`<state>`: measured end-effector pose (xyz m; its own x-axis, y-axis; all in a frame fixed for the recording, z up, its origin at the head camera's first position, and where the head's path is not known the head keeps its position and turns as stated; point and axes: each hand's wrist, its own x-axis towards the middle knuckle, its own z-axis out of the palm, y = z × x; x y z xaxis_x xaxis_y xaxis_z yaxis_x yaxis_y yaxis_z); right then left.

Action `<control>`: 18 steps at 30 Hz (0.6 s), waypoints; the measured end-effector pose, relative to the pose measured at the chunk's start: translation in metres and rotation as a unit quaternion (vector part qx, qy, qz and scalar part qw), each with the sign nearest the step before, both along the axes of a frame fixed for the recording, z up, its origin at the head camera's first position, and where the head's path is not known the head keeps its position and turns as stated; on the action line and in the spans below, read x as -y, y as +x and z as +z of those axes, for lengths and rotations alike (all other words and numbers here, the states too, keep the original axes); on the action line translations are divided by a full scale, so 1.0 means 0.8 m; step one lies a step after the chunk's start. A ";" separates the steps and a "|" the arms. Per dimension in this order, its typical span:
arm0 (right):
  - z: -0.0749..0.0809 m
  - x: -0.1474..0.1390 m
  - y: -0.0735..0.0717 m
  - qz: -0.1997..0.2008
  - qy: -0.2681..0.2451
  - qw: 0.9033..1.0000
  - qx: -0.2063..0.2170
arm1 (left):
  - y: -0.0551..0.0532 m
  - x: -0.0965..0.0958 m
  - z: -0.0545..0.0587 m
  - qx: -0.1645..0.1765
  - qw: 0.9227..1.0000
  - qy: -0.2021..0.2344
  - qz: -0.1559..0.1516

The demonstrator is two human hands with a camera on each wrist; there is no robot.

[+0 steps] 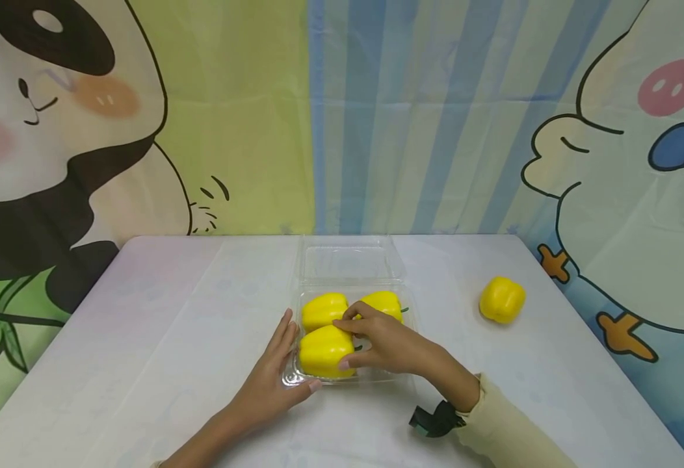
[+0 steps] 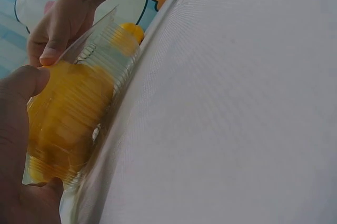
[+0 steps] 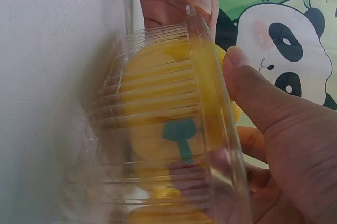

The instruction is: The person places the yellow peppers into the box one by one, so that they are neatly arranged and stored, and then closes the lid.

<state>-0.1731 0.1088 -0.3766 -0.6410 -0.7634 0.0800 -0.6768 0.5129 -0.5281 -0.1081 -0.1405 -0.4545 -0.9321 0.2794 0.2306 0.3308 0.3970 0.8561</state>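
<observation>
A clear plastic clamshell box (image 1: 385, 376) holds three yellow bell peppers. One pepper (image 1: 321, 351) lies in the front left corner, another pepper (image 1: 323, 311) in the back left. The third pepper (image 1: 381, 302), its green stem pointing right, is at the back right and partly hidden by my right hand (image 1: 397, 348). That hand pinches the front left pepper, thumb by its stem end and fingertips over its top. Flat along the box's left wall, my left hand (image 1: 266, 387) steadies it with straight fingers, thumb at the front rim.
Behind the box lies its open clear lid (image 1: 350, 260). A single yellow pepper (image 1: 502, 299) sits on the white-covered table (image 1: 160, 364) to the right. A dark green strap (image 1: 435, 419) hangs at my right wrist. A cartoon-printed curtain (image 1: 248, 117) stands behind the table.
</observation>
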 end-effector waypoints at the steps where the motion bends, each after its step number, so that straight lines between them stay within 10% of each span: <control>1: -0.001 0.000 0.000 -0.001 -0.002 1.000 0.003 | 0.000 0.000 0.000 -0.001 1.000 0.001 -0.002; 18: -0.007 0.004 0.003 -0.016 -0.018 0.999 0.027 | -0.001 0.000 0.001 0.001 1.000 0.006 -0.003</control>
<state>-0.1709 0.1053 -0.3822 -0.6685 -0.7402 0.0721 -0.6313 0.5136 -0.5811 -0.1086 -0.1402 -0.4541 -0.9309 0.2818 0.2324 0.3314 0.3841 0.8618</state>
